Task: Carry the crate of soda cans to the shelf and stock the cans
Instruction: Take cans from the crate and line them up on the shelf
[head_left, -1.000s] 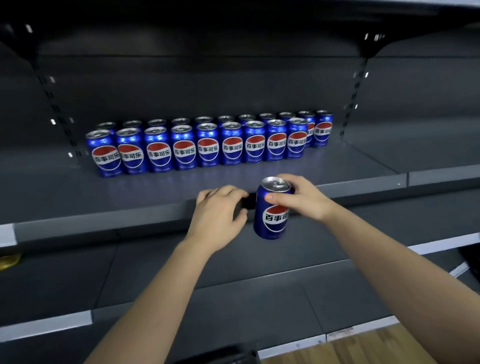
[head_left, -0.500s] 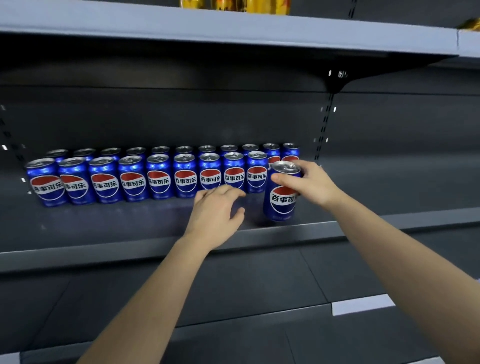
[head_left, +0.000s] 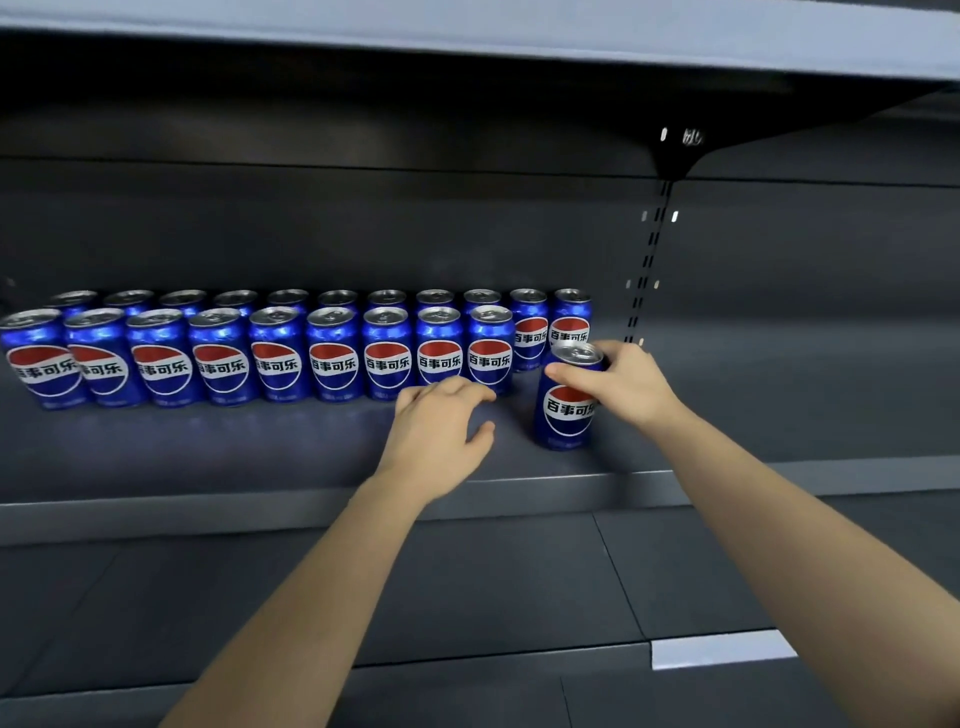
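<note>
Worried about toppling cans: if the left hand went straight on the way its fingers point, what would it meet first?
Likely the rightmost front-row can; the left hand looks just short of it, though depth is unclear.

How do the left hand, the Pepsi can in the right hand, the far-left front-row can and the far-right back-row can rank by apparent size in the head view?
1. left hand
2. held Pepsi can and far-left front-row can: alike, unranked; nearness makes it unsure
3. far-right back-row can, farther back and partly hidden
</note>
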